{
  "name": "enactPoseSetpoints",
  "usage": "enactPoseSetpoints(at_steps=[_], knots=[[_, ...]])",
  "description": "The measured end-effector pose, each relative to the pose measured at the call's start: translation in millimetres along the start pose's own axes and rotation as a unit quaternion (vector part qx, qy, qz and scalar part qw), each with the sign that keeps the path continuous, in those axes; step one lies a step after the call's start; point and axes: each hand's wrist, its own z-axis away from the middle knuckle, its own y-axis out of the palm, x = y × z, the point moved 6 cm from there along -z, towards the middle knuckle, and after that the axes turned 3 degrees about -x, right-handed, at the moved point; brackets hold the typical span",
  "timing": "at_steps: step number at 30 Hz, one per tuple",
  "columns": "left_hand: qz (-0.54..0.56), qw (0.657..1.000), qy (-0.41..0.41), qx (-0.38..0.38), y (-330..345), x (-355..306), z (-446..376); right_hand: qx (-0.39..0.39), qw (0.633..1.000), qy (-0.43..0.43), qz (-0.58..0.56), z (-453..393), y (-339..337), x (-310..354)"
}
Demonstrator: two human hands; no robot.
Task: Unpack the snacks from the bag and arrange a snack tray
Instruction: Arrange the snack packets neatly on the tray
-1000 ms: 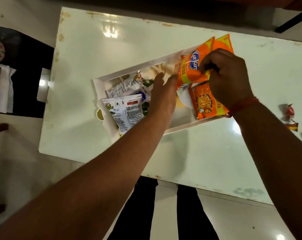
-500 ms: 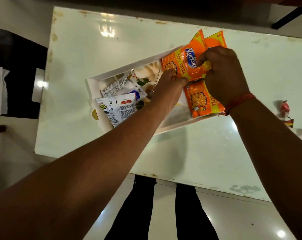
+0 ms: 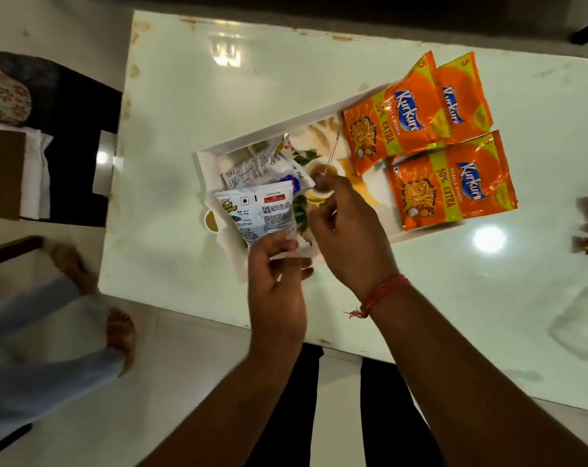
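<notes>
Both hands have come back from the orange packets. The left hand [image 3: 276, 274] pinches the white packet [image 3: 259, 217] at 9 o'clock of the tray [image 3: 209, 156]; the right hand [image 3: 348, 241] is loosely curled, holding nothing; 3 orange packets [image 3: 451, 193] lie at 3 o'clock.

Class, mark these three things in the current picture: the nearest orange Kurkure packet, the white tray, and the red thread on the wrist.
nearest orange Kurkure packet [image 3: 451, 183]: head view, middle of its printed front.
white tray [image 3: 272, 134]: head view, far rim.
red thread [image 3: 381, 293]: head view, band across the right wrist.
</notes>
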Motion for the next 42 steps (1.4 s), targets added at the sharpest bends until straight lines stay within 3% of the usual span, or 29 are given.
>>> enactPoseSetpoints(at_steps=[4,9,11,15,17,22,26,29,32,36,38,42], knots=[[0.056,0.99,-0.05,-0.117,-43,3,-32,0.087,0.993,-0.017,0.08,-15,25,24],[0.037,0.992,-0.027,-0.12,-59,-12,-60,0.145,0.988,0.013,0.048,-33,42,23],[0.029,0.993,-0.008,-0.115,-57,-18,-66,0.122,0.992,0.023,0.036,-36,39,17],[0.062,0.991,-0.002,-0.117,-50,-25,-74,-0.022,0.995,-0.003,0.098,-55,11,14],[0.077,0.99,-0.008,-0.12,-47,-27,-76,-0.017,0.993,0.028,0.116,-71,13,8],[0.079,0.99,0.003,-0.115,-43,-32,-74,0.11,0.984,0.06,0.124,-99,36,12],[0.071,0.99,0.016,-0.122,-44,-39,-73,0.012,0.99,-0.011,0.141,-99,15,29],[0.08,0.993,0.038,-0.083,-35,-51,-64,-0.107,0.976,-0.104,0.159,-80,-20,46],[0.097,0.995,0.019,0.005,-14,-60,-51,-0.186,0.957,-0.187,0.123,-48,-60,57],[0.208,0.953,-0.198,0.099,17,-38,-44,-0.179,0.956,-0.221,0.07,-13,-99,40],[0.213,0.931,-0.27,0.125,27,-27,-42,-0.16,0.96,-0.222,0.055,-2,-111,24],[0.116,0.939,-0.254,0.201,47,-16,-36,-0.125,0.979,-0.161,-0.007,7,-120,-15]])
